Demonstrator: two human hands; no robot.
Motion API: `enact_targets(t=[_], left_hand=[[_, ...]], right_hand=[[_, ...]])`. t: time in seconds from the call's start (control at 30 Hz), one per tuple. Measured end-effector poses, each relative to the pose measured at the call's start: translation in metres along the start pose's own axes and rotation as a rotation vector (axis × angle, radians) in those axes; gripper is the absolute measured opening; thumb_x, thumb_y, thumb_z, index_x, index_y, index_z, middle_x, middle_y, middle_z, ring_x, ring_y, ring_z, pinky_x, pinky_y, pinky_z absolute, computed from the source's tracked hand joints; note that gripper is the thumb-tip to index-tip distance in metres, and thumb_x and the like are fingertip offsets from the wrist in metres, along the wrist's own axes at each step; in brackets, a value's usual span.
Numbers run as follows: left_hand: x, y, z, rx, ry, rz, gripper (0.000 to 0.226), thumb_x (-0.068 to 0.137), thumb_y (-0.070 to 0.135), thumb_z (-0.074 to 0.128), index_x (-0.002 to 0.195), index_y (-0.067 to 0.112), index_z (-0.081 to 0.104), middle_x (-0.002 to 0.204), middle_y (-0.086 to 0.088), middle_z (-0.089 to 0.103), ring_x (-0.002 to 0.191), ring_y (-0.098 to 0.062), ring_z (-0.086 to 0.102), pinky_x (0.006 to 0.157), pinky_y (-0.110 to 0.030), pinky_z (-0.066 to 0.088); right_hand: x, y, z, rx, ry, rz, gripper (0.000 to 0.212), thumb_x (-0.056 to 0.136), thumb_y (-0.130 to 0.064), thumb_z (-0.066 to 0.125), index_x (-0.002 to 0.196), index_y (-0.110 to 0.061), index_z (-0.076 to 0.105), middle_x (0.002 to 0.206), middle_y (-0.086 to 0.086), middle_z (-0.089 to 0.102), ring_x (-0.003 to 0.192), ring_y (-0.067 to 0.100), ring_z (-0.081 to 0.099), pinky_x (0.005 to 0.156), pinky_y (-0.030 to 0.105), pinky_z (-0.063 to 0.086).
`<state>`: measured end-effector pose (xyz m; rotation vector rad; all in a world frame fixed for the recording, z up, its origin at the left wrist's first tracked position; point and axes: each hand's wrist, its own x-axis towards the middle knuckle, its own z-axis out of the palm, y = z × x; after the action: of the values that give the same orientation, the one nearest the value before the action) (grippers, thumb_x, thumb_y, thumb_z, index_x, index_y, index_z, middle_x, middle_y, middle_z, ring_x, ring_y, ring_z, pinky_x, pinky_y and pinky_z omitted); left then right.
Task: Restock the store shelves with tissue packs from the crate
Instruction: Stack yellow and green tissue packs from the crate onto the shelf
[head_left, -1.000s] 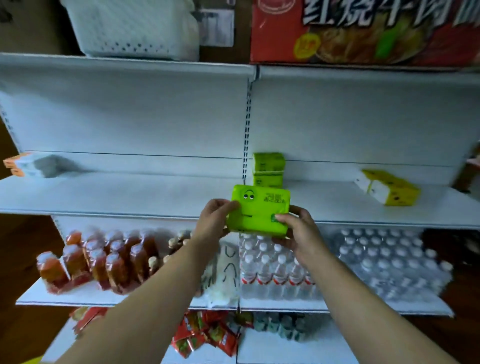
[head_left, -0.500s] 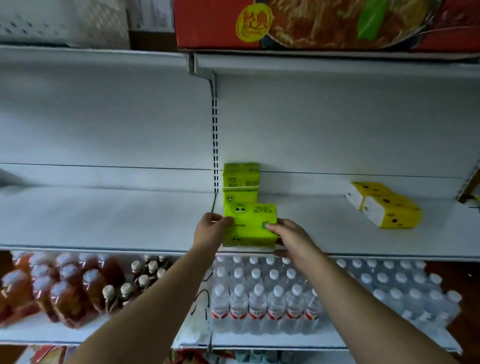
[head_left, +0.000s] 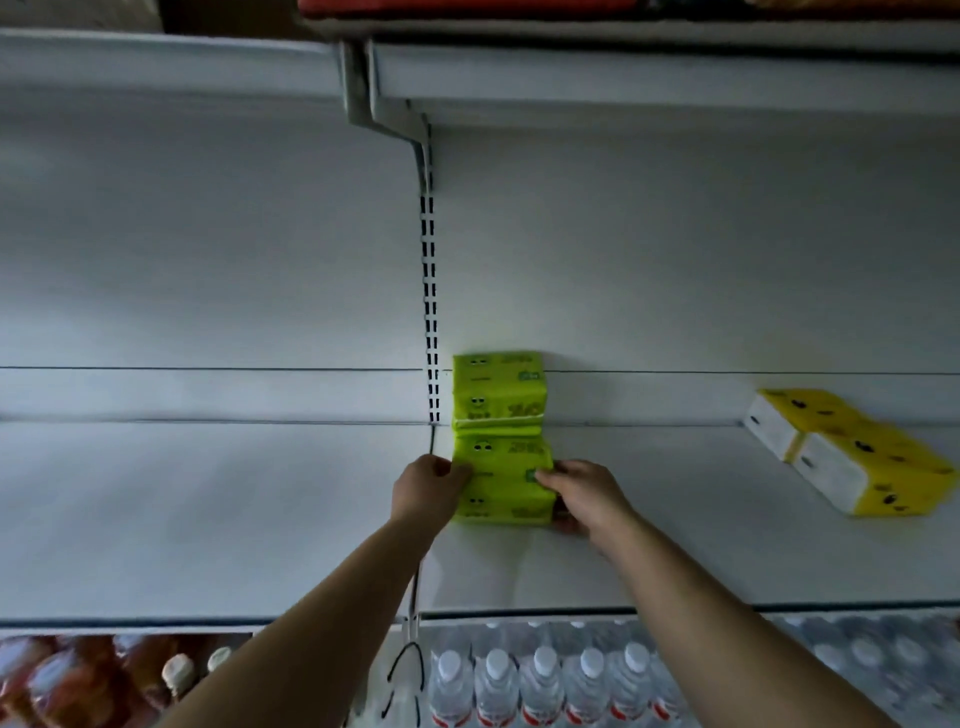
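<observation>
Green tissue pack (head_left: 501, 483), frame ctr, on shelf (head_left: 208, 519): your left hand (head_left: 428, 491) & right hand (head_left: 587, 499) grip its ends; label txt unreadable.

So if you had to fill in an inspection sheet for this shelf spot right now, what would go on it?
Surface: white shelf, dimly lit.
Job's things: green tissue pack seems set down on the shelf, right in front of a stack of two green packs at the back wall.
Clutter: yellow packs lying askew further right on the same shelf.
Hands: left hand and right hand grip the front pack at its two ends.
Cables: nothing seen.
Surroundings: water bottles on the shelf below, brown drink bottles blurred at lower left, slotted upright in the back wall.
</observation>
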<state>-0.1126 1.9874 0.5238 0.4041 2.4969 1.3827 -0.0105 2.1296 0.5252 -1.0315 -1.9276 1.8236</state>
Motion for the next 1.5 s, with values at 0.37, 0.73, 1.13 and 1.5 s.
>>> enact_targets(t=[0.37,0.73,1.13,1.5], left_hand=[[-0.002,0.004,0.002,-0.010,0.075,-0.021,0.038,0.088,0.034,0.059,0.107,0.002,0.063,0.101,-0.015,0.066,0.102,-0.033,0.059,0.083,-0.034,0.045],[-0.148,-0.076,-0.094,-0.322,0.544,-0.132,0.024,0.087,0.030,0.059,0.103,0.012,0.064,0.095,-0.009,0.069,0.093,-0.025,0.062,0.082,-0.032,0.048],[-0.406,-0.311,-0.298,-0.444,1.124,-0.521,0.004,0.085,0.017,0.059,0.082,0.017,0.061,0.081,-0.007,0.064,0.083,-0.023,0.061,0.079,-0.036,0.050],[-0.574,-0.487,-0.370,-0.488,1.309,-0.924,0.010,0.074,0.031,0.064,0.071,0.022,0.061,0.080,-0.004,0.067,0.087,-0.026,0.065,0.085,-0.040,0.051]], right_hand=[[0.002,-0.014,-0.008,-0.300,0.076,-0.070,0.037,0.084,-0.025,0.067,0.116,-0.006,0.062,0.120,0.014,0.062,0.106,0.026,0.060,0.086,0.031,0.045],[-0.159,-0.016,0.111,-0.036,-0.347,-0.327,0.010,0.088,-0.009,0.058,0.085,-0.018,0.062,0.081,0.001,0.063,0.077,0.014,0.059,0.068,0.026,0.046],[-0.400,0.109,0.370,-0.326,-1.159,-0.094,0.017,0.091,-0.005,0.052,0.082,-0.018,0.058,0.074,0.003,0.058,0.063,0.014,0.053,0.055,0.024,0.038],[-0.527,0.240,0.525,-0.644,-1.323,0.023,0.009,0.090,-0.009,0.055,0.093,-0.017,0.058,0.072,0.001,0.057,0.063,0.011,0.052,0.053,0.024,0.038]])
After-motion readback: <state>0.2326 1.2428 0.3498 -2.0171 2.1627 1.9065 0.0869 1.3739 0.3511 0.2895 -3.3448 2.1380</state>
